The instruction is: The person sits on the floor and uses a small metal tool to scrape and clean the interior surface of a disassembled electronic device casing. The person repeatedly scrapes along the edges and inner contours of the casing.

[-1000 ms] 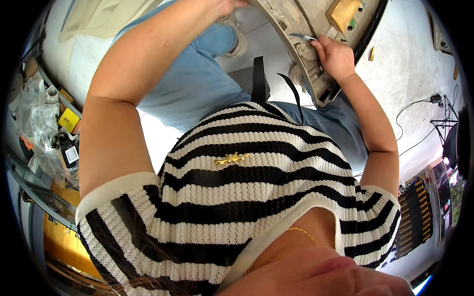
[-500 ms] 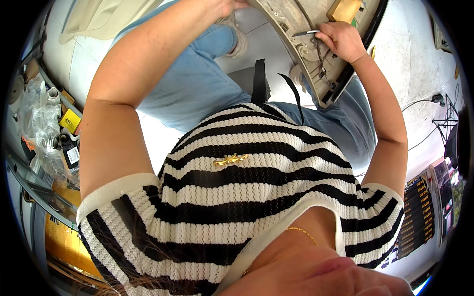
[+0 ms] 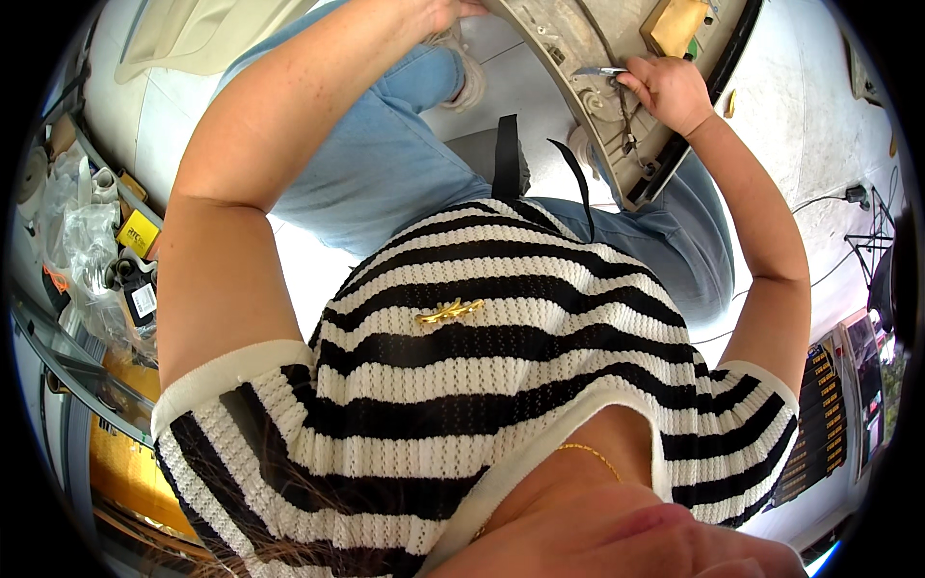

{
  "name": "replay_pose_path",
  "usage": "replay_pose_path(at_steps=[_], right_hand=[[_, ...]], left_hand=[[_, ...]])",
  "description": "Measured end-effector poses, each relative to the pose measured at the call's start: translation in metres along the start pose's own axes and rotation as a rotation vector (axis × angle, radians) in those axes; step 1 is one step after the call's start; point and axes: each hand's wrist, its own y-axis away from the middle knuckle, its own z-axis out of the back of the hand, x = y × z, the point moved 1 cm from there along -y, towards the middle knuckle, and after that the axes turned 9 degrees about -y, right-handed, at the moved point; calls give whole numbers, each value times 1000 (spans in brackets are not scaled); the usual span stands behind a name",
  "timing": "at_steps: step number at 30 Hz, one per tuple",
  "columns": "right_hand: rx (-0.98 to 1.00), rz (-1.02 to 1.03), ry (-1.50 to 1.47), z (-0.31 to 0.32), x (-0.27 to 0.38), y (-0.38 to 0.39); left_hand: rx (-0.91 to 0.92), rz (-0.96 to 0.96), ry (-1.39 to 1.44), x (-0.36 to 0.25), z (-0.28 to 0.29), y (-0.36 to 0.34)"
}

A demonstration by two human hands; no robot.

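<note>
My left hand (image 3: 449,12), at the top edge of the view and partly cut off, grips the edge of a curved beige panel (image 3: 553,37) with a black outer rim. My right hand (image 3: 671,94) is closed on a small knife (image 3: 601,71), its metal blade lying over the panel's inner face. Under the blade and hand are moulded fittings and a dark wire on the panel. A yellow block (image 3: 671,23) lies on the panel just above my right hand. The panel is held above my jeans-clad legs, with black straps (image 3: 507,159) below it.
Another cream panel (image 3: 193,34) lies at upper left. Along the left are plastic bags (image 3: 85,241), a yellow box (image 3: 137,236) and a metal-edged shelf. A cable with a black plug (image 3: 854,195), a black wire stand and a dark stack of packages (image 3: 809,433) sit at the right.
My right hand and the knife have shifted a little up and to the right along the panel, and that forearm has swung rightward. My left hand has barely moved.
</note>
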Motion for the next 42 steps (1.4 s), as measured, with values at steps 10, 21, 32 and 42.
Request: replay_pose_path(at_steps=[10, 21, 32, 42], right_hand=[[-100, 244, 41, 24, 5, -37], [-16, 133, 22, 1, -8, -15], [-59, 41, 158, 14, 15, -13], [-48, -69, 3, 12, 17, -4]], left_hand=[[-60, 7, -17, 2, -1, -5], [-27, 11, 1, 2, -2, -7], [-23, 5, -27, 2, -2, -10], [-4, 7, -22, 3, -2, -14]])
